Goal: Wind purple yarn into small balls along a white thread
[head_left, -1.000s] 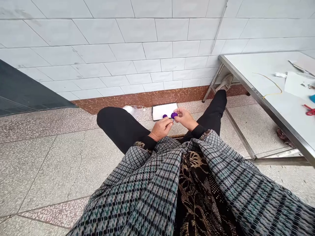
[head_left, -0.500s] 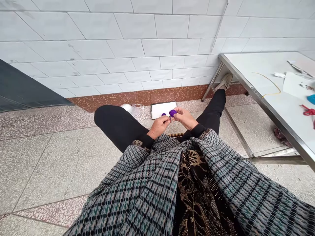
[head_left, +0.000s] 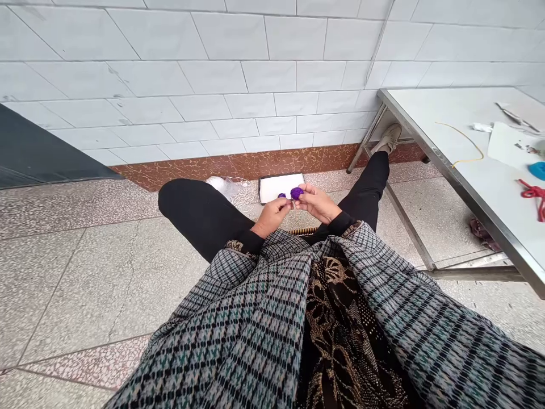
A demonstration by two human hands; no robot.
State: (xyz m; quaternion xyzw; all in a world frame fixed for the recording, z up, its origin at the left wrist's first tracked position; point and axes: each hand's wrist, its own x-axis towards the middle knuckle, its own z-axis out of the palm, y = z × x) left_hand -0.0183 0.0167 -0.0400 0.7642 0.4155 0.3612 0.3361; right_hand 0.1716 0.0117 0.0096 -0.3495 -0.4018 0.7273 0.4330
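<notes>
Between my knees, my right hand (head_left: 319,204) pinches a small bundle of purple yarn (head_left: 297,193) with the fingertips. My left hand (head_left: 272,216) is closed right beside it, its thumb and fingers pressed together near the lower edge of the bundle. Whatever those left fingertips grip is too small to make out. A second, smaller purple piece (head_left: 281,195) shows just past the left fingers. Beyond both hands lies a white, dark-edged tray or box (head_left: 272,186) on the floor.
White cord in clear plastic (head_left: 232,190) lies on the floor by my left knee. At the right stands a metal-edged table (head_left: 464,128) bearing a yellow strand (head_left: 472,149), red cord (head_left: 532,192) and a blue roll (head_left: 539,170). A tiled wall (head_left: 255,108) is ahead.
Both hands stay together at nearly the same spot, with the purple bundle turned slightly in the right fingers. The whole view has shifted a little.
</notes>
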